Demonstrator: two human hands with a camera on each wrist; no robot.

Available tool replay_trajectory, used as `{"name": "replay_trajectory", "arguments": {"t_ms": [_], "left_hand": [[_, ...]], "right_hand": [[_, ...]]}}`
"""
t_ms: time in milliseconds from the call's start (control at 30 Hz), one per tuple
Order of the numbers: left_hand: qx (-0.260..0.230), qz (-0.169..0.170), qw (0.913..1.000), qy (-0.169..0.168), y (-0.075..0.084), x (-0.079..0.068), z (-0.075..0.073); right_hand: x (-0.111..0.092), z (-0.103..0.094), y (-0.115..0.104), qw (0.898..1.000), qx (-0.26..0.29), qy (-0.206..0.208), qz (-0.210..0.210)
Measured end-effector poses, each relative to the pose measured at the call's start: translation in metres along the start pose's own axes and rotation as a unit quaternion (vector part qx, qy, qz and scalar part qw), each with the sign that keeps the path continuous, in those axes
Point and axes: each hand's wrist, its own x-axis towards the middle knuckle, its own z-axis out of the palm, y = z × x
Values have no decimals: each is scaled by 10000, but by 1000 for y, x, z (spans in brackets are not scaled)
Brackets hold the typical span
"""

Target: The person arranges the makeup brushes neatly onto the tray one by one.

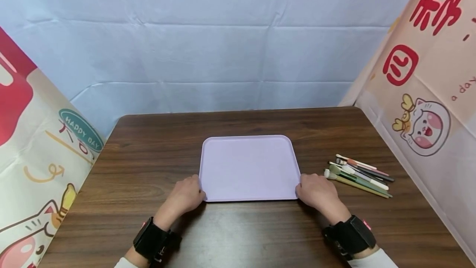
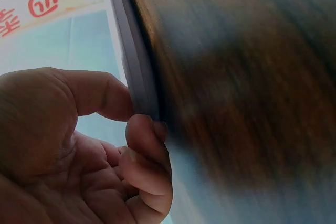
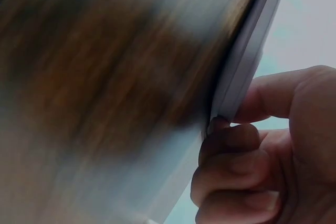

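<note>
A lavender rectangular tray (image 1: 250, 168), the only one, is at the middle of the wood-grain table (image 1: 148, 148), its left hand (image 1: 186, 193) and right hand (image 1: 317, 191) set apart, each pinching a near corner. Beside the right hand lies a loose pile of cosmetic brushes (image 1: 360, 181), overlapping too much for a sure count. "HAPPY DAY" reads on one teal oval label (image 1: 81, 130) at left; at right, "a day" (image 1: 462, 89) stands near red characters (image 1: 439, 5) and one cartoon cat (image 1: 425, 129).

I see one lilac tray (image 1: 249, 168): rectangular, rounded corners, low rim. It's face up, mid-surface (image 1: 156, 148), gripped at both near corners.
</note>
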Motion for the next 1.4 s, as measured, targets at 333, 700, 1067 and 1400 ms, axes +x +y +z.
{"name": "replay_trajectory", "arguments": {"t_ms": [333,700,1067,1400], "left_hand": [[-357,-98,9983,-450,-5,5,-1],[-510,-180,9977,-408,-7,4,-4],[-568,-145,9976,-358,-8,4,-1],[-515,-123,9980,-349,-8,4,1]], "right_hand": [[0,2,6,9996,269,-128,9],[-1,-8,12,9985,450,-313,-36],[-16,-24,53,9989,411,177,105],[-24,-28,83,9980,333,536,-28]]}}
